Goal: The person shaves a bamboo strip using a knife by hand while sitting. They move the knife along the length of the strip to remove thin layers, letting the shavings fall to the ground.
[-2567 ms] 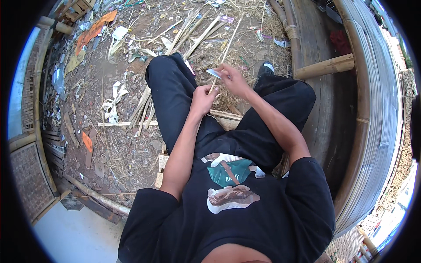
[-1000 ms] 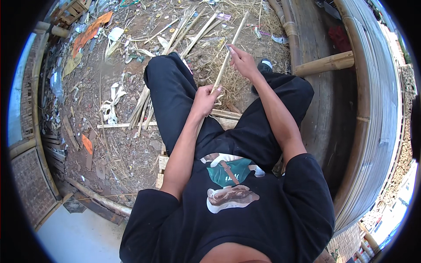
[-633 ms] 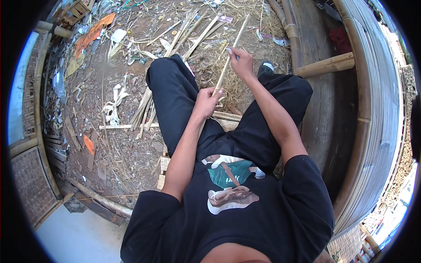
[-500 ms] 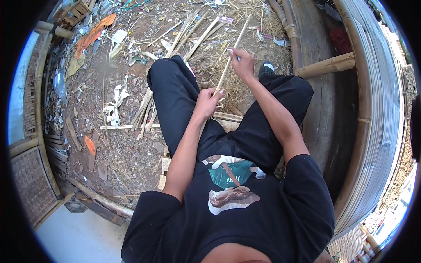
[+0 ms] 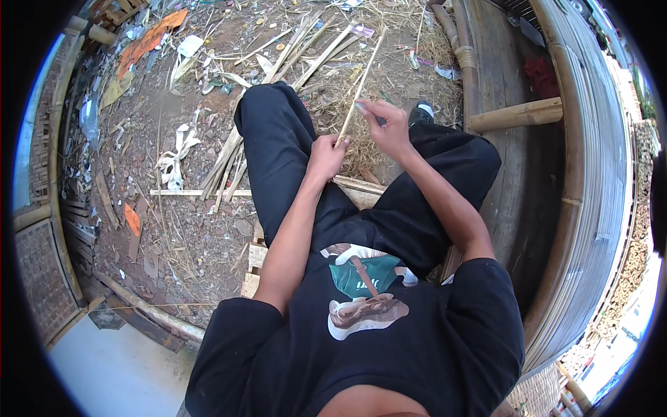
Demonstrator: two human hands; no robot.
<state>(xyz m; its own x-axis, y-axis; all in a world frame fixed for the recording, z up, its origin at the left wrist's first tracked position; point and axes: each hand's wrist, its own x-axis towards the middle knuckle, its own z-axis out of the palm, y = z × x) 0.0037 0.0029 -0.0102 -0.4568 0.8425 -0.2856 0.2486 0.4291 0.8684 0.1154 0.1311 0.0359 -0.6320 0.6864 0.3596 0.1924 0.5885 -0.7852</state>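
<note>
Between the knees (image 5: 269,104), pale strip (image 5: 363,78) slanted forward-right, left hand (image 5: 326,157) clasped round it, right hand (image 5: 389,129) round a blade (image 5: 360,108).

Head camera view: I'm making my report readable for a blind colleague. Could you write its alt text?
A seated person in black grips a long, pale strip in the left hand; the right hand is close beside it, its grip unclear. Similar strips lie across the littered ground.
</note>
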